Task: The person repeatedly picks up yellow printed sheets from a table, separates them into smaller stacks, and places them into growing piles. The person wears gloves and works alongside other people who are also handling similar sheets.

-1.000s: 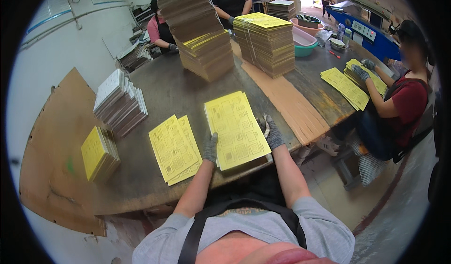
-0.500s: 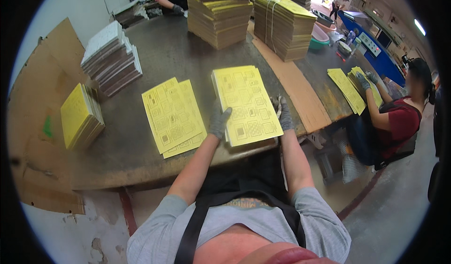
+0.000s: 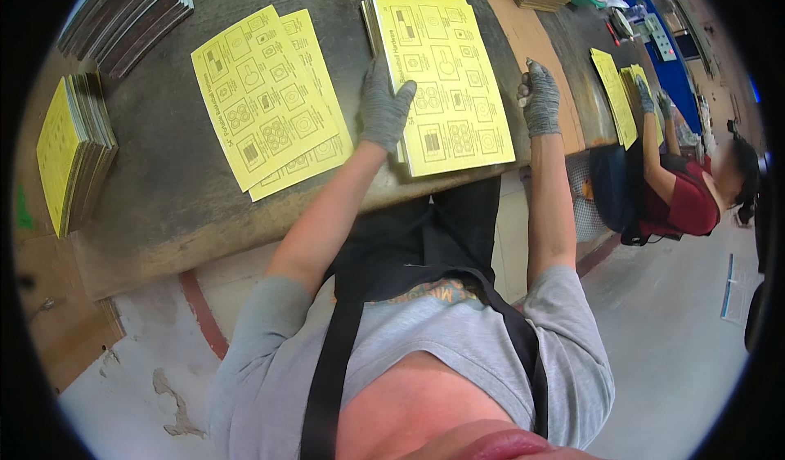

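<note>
A stack of yellow printed sheets (image 3: 446,84) lies near the front edge of the table, its edges slightly uneven. My left hand (image 3: 384,110), in a grey glove with the thumb laid over the top sheet, grips the stack's left side; its other fingers are partly hidden. Just off the stack's right side, my right hand (image 3: 540,100) is raised with its fingers curled in and bare fingertips showing. I see nothing in it. Left of the stack, two loose yellow sheets (image 3: 266,92) overlap on the table.
At the left of the dark worn table (image 3: 172,157) stands a yellow-topped stack (image 3: 69,153), with a grey-edged stack (image 3: 135,18) behind. A cardboard strip (image 3: 564,92) runs along the right. Beyond it, a seated co-worker (image 3: 687,190) handles yellow sheets.
My right hand has come away from the stack's right side and its fingers have curled. The left hand stays on the stack. The view has tilted down, so things sit higher.
</note>
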`<action>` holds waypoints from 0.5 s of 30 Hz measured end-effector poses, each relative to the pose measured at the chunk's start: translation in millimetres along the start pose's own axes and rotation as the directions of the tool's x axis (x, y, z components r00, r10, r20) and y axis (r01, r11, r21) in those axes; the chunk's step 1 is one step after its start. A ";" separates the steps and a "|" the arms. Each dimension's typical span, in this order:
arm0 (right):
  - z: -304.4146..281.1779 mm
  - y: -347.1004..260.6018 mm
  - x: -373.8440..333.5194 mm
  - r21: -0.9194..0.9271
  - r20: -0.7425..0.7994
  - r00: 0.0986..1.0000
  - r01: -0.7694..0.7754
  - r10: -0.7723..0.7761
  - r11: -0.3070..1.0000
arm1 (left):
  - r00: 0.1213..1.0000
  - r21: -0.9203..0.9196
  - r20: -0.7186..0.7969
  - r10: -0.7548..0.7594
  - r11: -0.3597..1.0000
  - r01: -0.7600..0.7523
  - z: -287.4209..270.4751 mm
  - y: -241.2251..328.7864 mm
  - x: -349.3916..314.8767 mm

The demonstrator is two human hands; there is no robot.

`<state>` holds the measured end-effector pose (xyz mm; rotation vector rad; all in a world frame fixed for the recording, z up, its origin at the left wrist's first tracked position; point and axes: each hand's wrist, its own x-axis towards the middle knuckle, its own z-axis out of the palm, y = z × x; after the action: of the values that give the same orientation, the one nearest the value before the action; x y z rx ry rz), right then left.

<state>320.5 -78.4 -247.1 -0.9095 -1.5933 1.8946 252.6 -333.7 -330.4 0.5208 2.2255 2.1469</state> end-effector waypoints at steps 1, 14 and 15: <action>5.7 -6.0 -3.1 -0.064 0.116 0.991 0.072 -0.064 0.995 | 1.000 0.010 -0.004 0.005 1.000 -0.005 -0.5 2.0 -0.7; 66.6 -0.5 46.6 -0.522 0.409 0.887 0.420 -0.214 0.742 | 0.998 0.081 0.064 -0.009 0.997 0.003 -11.6 21.9 -3.5; 67.1 2.9 52.6 -0.551 0.412 0.883 0.437 -0.223 0.711 | 0.997 0.089 0.077 -0.017 0.996 0.010 -12.4 22.7 -4.3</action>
<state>235.6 -83.6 -252.8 -0.4900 -2.4902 1.2836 259.0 -346.6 -308.5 0.5788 2.2841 1.9932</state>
